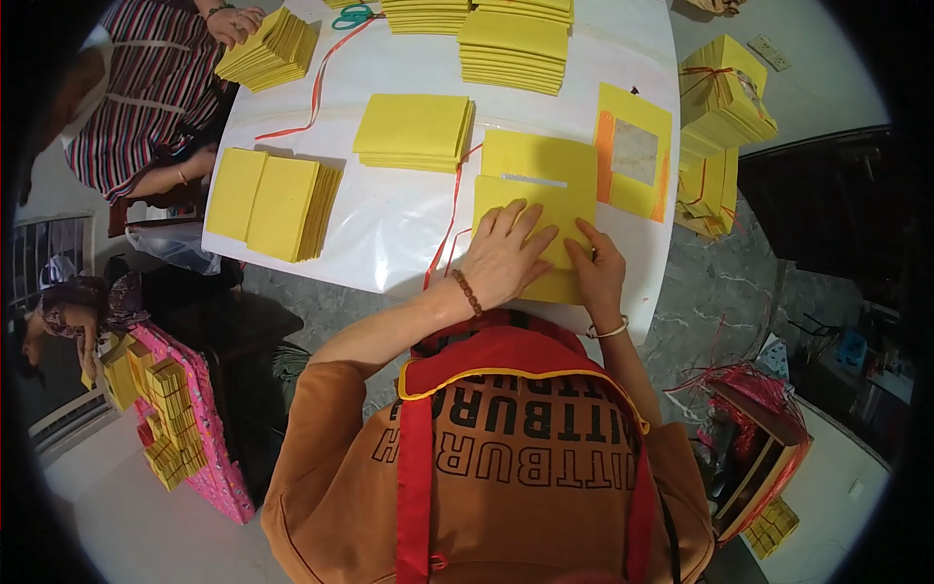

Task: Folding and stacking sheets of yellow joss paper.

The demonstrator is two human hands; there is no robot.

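In front of me on the white-covered table lies a yellow paper stack (540, 156), its upper sheet lower than the sheet beneath, with a thin white strip between them. My left hand (506, 255), wearing a beaded bracelet, lies on it with fingers spread flat. At the stack's right edge, my right hand (601, 273) bends its thumb and forefinger over the paper and grips it; the other fingers are partly hidden. Just right of the stack lies a yellow sheet (632, 151) with orange bands and a grey square. Red ribbon (450, 234) runs along the stack's left side.
More yellow stacks (411, 128) stand on the table (360, 219), with teal-handled scissors (352, 17) at the far edge. At the far left, another person's hand (236, 26) rests on a stack. Tied yellow bundles (715, 107) stand right of the table; a pink-covered surface (219, 462) holds others.
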